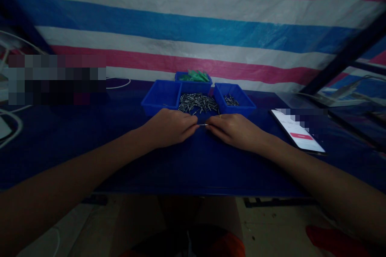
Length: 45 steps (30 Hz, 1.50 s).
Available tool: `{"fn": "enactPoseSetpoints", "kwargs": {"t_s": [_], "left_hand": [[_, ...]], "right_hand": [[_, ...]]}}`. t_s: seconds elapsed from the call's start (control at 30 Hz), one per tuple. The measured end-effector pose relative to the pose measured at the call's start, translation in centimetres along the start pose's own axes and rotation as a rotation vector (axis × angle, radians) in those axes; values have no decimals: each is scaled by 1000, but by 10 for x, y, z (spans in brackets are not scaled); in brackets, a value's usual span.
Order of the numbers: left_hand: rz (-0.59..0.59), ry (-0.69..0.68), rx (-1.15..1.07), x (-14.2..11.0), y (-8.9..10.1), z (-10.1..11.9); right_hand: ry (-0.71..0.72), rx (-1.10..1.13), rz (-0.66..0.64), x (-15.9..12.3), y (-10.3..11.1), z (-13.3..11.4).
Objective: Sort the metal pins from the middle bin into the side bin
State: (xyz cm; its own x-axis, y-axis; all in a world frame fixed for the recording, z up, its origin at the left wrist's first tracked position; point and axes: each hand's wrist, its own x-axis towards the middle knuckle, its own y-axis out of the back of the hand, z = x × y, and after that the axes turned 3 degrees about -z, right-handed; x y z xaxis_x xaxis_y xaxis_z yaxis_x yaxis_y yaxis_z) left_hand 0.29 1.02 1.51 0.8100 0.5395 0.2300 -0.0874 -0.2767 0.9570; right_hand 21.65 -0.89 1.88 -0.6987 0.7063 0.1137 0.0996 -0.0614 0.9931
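Observation:
Over the blue table, my left hand and my right hand face each other, fingertips pinched. A thin, shiny metal rod spans the small gap between them, and both hands grip it. Its ends are hidden in the fingers. Just behind the hands lies a loose pile of short metal rods. On its left stands a blue bin, its near side partly hidden by my left hand. To the right, another blue bin holds a small heap of similar rods.
A third blue bin at the back holds green pieces, possibly plastic bags. On the right lies a phone with its screen lit. A striped plastic sheet hangs behind the table. White cables lie at the left.

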Motion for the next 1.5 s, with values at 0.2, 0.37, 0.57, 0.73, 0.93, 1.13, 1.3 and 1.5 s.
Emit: {"fn": "enactPoseSetpoints", "kwargs": {"t_s": [0.2, 0.37, 0.57, 0.73, 0.93, 1.13, 1.3, 1.5], "left_hand": [[16, -9, -2, 0, -1, -1], [10, -3, 9, 1, 0, 0], [-10, -27, 7, 0, 1, 0], [0, -28, 8, 0, 0, 0], [-7, -19, 0, -1, 0, -1], [-9, -18, -3, 0, 1, -1], [7, -3, -2, 1, 2, -1], [11, 11, 14, 1, 0, 0]], "right_hand": [[2, 17, 4, -1, 0, 0], [-14, 10, -5, -1, 0, 0], [-35, 0, 38, -1, 0, 0], [-19, 9, 58, -1, 0, 1], [9, 12, 35, -1, -1, 2], [14, 7, 44, -1, 0, 2], [9, -5, 43, 0, 0, 0], [-25, -22, 28, -1, 1, 0]]}}
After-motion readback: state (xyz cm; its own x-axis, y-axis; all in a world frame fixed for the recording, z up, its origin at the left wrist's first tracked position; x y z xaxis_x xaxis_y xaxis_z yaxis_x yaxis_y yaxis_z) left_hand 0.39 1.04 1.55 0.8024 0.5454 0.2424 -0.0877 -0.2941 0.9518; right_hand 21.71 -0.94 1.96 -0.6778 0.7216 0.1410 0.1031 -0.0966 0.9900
